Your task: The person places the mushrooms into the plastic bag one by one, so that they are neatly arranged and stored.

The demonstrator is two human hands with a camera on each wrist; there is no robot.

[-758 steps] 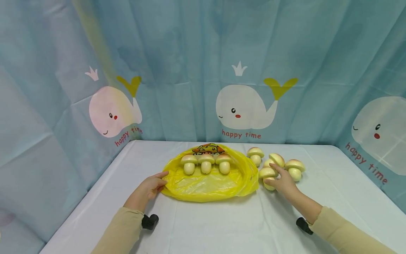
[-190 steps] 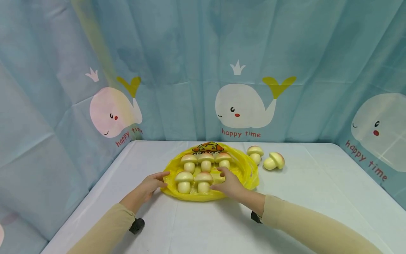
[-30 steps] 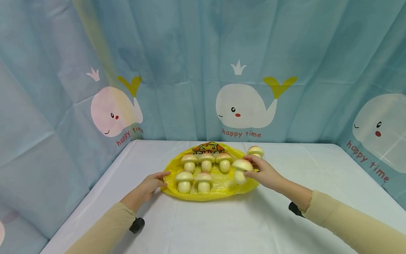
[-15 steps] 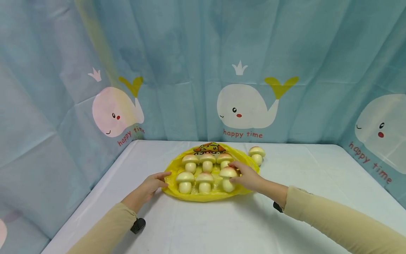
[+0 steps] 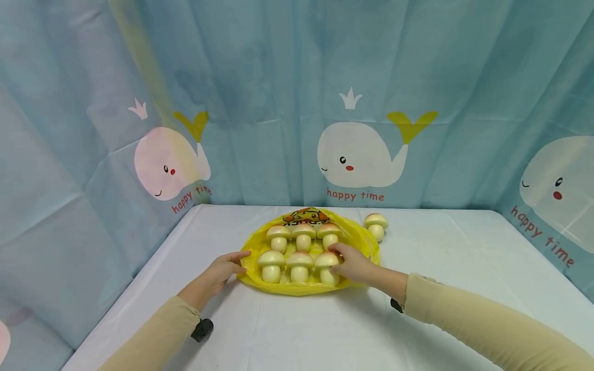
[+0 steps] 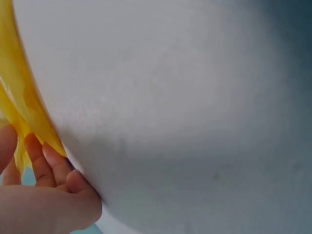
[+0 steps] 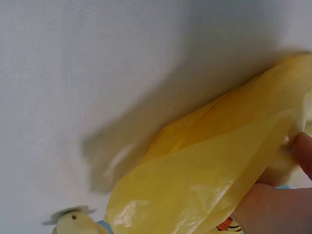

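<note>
A yellow plastic bag (image 5: 301, 288) lies spread wide on the table, with toy mushrooms standing in two rows in it. My right hand (image 5: 355, 265) grips the right-hand mushroom (image 5: 327, 273) of the front row, thumb and fingers around its side. In the right wrist view the bag's wall (image 7: 185, 180) covers most of that mushroom (image 7: 279, 168). At the bag's left rim, my left hand (image 5: 218, 273) holds the edge; the left wrist view has the yellow film (image 6: 27, 92) running in between its thumb and fingers (image 6: 53, 158).
One more toy mushroom (image 5: 376, 226) stands on the white tablecloth (image 5: 297, 335), beyond the bag's right side. A blue curtain (image 5: 264, 103) printed with whales hangs behind the table and along both sides.
My right hand has carried a mushroom leftward and down into the bag, to the right end of the front row. My left hand stays at the bag's rim.
</note>
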